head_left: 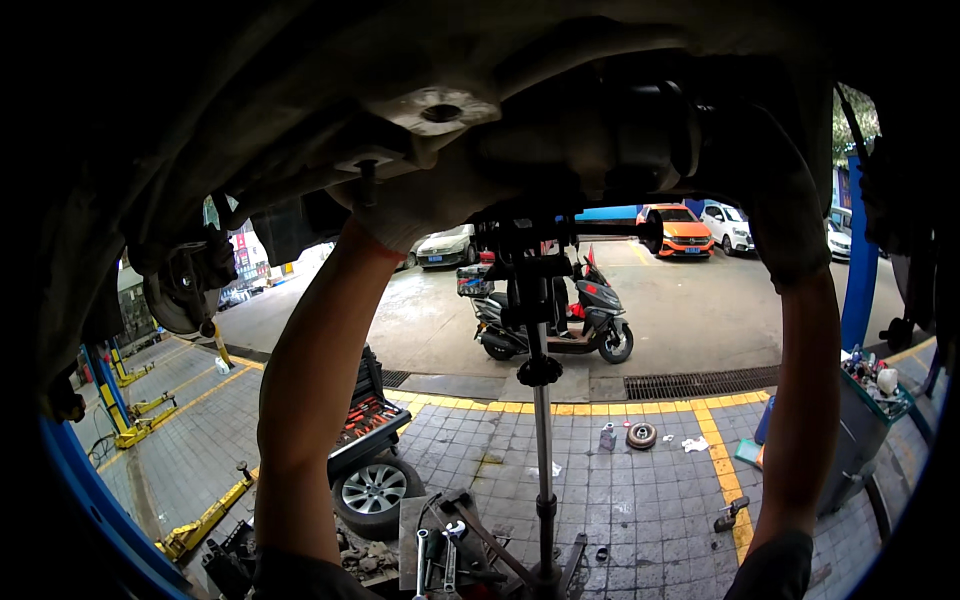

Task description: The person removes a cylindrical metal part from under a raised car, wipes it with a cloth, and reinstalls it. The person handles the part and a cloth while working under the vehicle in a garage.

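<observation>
Both my arms are raised to a vehicle's dark underside (560,150). My left hand (410,210), in a pale glove, is against the underside below a metal plate with a hole (400,110) and beside a hanging bolt (367,180); its fingers are hidden in shadow. My right hand (785,220), also gloved, reaches up into the dark at the right; its fingers do not show clearly. Between my arms stands a tall transmission jack (543,440), its black head (530,260) under the vehicle's middle.
Below are an open toolbox (370,420), a loose wheel (372,487) and wrenches (450,555). A cart (860,430) stands right, beside a blue lift post (855,300); yellow lift arms (205,515) lie left. A scooter with a rider (590,320), a drain grate (700,386) and parked cars (688,235) are ahead.
</observation>
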`<act>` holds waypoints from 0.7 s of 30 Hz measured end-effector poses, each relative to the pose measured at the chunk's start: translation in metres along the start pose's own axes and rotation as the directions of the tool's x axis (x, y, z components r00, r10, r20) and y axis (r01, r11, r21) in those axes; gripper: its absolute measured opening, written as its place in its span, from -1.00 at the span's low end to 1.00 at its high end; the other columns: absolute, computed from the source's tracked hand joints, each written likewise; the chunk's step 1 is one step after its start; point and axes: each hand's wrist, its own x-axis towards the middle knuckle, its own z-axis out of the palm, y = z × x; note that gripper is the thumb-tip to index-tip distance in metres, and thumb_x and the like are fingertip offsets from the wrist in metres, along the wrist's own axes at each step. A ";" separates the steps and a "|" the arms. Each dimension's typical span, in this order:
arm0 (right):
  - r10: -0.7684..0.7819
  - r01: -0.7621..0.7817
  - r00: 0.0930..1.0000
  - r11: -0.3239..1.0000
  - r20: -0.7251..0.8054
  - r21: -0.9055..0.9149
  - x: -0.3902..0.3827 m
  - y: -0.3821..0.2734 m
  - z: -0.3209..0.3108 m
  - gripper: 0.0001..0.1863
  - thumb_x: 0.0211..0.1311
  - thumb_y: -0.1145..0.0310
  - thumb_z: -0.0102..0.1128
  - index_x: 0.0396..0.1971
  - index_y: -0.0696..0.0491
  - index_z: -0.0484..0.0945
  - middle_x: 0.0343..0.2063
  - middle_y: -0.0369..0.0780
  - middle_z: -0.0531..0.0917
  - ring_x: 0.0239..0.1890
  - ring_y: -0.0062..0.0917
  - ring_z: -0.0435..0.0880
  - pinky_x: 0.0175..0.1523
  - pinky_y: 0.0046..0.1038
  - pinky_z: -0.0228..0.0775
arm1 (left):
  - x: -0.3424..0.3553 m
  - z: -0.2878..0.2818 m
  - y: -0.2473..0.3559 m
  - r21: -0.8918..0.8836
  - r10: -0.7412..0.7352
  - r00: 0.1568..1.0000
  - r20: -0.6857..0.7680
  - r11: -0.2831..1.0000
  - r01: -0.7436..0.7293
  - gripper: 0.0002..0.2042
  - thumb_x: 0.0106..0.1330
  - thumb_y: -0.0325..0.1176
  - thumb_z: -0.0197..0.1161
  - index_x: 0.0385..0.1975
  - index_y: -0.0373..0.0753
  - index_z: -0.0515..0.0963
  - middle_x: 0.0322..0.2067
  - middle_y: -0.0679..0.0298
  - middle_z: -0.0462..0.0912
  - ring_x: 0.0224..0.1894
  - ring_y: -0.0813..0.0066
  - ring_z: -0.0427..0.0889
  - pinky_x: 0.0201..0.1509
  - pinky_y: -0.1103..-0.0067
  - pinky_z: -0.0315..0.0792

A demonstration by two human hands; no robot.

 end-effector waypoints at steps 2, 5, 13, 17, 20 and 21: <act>0.006 -0.007 1.000 0.996 -0.013 -0.088 0.000 0.001 0.000 -0.58 0.56 0.41 0.05 0.35 0.04 0.45 0.17 -0.15 0.62 0.11 -0.48 0.72 0.13 -0.48 0.68 | 0.001 0.000 -0.001 -0.003 -0.014 1.000 -0.009 1.000 0.014 -0.37 0.33 -0.17 0.42 0.34 -0.27 0.38 0.21 0.08 0.53 0.24 0.21 0.54 0.36 0.32 0.43; 0.160 -0.157 0.987 0.983 -0.019 0.094 0.001 0.003 -0.002 -0.60 0.58 0.35 0.04 0.33 0.05 0.47 0.12 -0.17 0.66 0.09 -0.51 0.73 0.08 -0.49 0.68 | 0.001 0.000 0.000 -0.002 -0.034 0.999 -0.024 0.999 0.034 -0.38 0.33 -0.17 0.42 0.33 -0.27 0.38 0.21 0.08 0.54 0.24 0.21 0.54 0.36 0.32 0.43; -0.202 0.199 0.979 0.906 0.030 -0.373 0.012 0.019 -0.007 -0.57 0.54 0.34 0.11 0.33 0.06 0.46 -0.05 -0.19 0.71 -0.07 -0.53 0.77 -0.11 -0.52 0.70 | -0.001 0.011 -0.011 -0.023 -0.039 0.999 -0.022 0.999 0.039 -0.38 0.34 -0.17 0.42 0.33 -0.27 0.39 0.20 0.08 0.54 0.23 0.21 0.54 0.35 0.32 0.43; -0.185 0.177 0.983 0.931 0.005 -0.320 0.008 0.020 -0.008 -0.45 0.42 0.57 0.15 0.39 0.02 0.40 0.08 -0.14 0.63 0.01 -0.49 0.74 -0.03 -0.47 0.73 | -0.005 0.017 -0.021 -0.091 0.044 0.998 -0.045 0.995 -0.048 -0.39 0.34 -0.17 0.41 0.32 -0.27 0.39 0.20 0.08 0.54 0.23 0.21 0.54 0.35 0.32 0.43; -0.227 0.241 0.970 0.858 0.086 -0.454 0.002 0.013 -0.012 -0.38 0.34 0.69 0.12 0.39 0.00 0.39 0.20 -0.12 0.58 0.17 -0.44 0.67 0.18 -0.44 0.69 | -0.006 0.018 -0.019 -0.047 0.005 0.999 -0.033 0.999 -0.007 -0.39 0.34 -0.17 0.41 0.32 -0.27 0.39 0.20 0.08 0.54 0.22 0.21 0.54 0.34 0.32 0.43; -0.198 0.221 0.975 0.929 0.106 -0.298 0.000 0.011 -0.012 -0.37 0.33 0.71 0.11 0.39 0.01 0.39 0.22 -0.12 0.57 0.20 -0.43 0.66 0.22 -0.43 0.66 | -0.008 0.018 -0.018 -0.047 0.007 0.999 -0.034 0.999 -0.008 -0.39 0.34 -0.17 0.41 0.32 -0.27 0.39 0.20 0.08 0.54 0.22 0.21 0.54 0.34 0.32 0.43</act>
